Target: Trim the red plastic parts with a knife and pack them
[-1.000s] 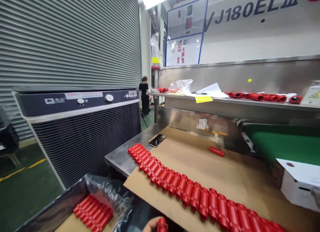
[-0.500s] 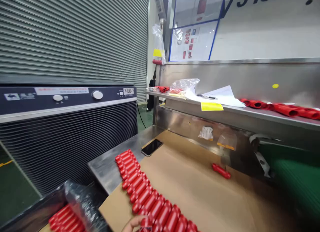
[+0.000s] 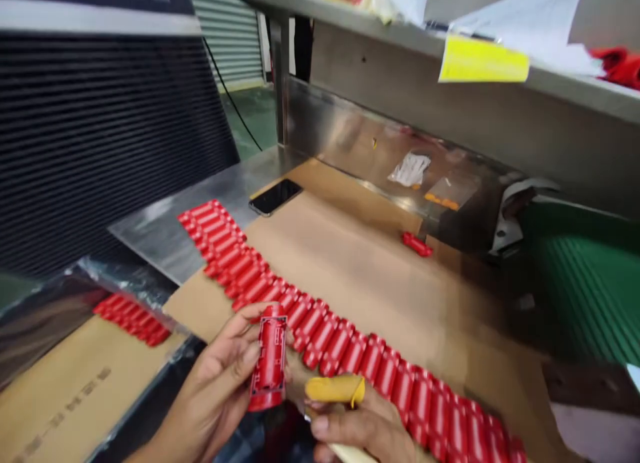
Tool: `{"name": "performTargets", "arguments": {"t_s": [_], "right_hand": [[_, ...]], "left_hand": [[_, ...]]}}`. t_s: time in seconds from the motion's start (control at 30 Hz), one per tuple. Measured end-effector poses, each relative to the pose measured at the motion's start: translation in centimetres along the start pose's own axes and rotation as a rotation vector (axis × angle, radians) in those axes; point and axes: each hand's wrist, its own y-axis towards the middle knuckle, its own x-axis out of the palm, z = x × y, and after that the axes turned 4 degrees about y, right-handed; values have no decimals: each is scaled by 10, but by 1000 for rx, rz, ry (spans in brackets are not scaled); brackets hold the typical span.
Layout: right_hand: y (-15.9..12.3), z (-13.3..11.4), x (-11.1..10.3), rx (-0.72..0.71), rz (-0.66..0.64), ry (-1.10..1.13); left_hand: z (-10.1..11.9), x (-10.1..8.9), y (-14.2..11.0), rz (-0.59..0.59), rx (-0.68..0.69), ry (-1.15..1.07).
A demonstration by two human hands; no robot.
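My left hand [image 3: 217,383] is closed around a red plastic tube-shaped part [image 3: 271,360], held upright near the bottom centre. Just to its right, my right hand [image 3: 363,426] grips a pale tool handle [image 3: 345,453], with a yellow cot on one finger [image 3: 334,388]. Behind both hands a long row of the same red parts [image 3: 320,333] lies side by side on a brown cardboard sheet [image 3: 360,276]. One loose red part [image 3: 417,244] lies alone at the far side of the cardboard.
A black phone [image 3: 275,196] lies on the steel table [image 3: 170,226] beside the cardboard. At lower left is a plastic-lined box [image 3: 65,376] holding more red parts [image 3: 131,316]. A green conveyor belt [image 3: 585,283] runs on the right; a dark louvred machine [image 3: 100,116] stands left.
The view has dropped down toward the table. Both hands have come up into view, the left holding a red part upright, the right beside it with the tool.
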Motion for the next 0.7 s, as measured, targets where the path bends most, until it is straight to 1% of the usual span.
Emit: {"name": "performTargets", "arguments": {"t_s": [0.07,0.1,0.17,0.27,0.3,0.37,0.43,0.5,0.7], "right_hand": [[-31,3,21,-10,23,34],[-44,-4,31,-21,42,52],[-67,-28,46,-34,78,72],[-98,-73,65,-48,73,47],[-108,-85,70,-65,66,25],[-125,-98,77,-105,76,-23],[-138,-104,80,-109,112,-51],[-147,-105,80,-87,119,-57],[-159,-101,72,-61,69,-50]], "left_hand": [[-19,-22,-18,-3,-31,1],[-27,-31,-30,-4,-43,5],[-40,-46,-60,-14,-71,20],[-53,-63,-109,-55,-133,41],[-57,-67,-122,-66,-149,44],[-66,-75,-140,-85,-163,52],[-73,-80,-148,-112,-165,61],[-79,-83,-149,-137,-170,71],[-89,-89,-139,-183,-225,88]]}}
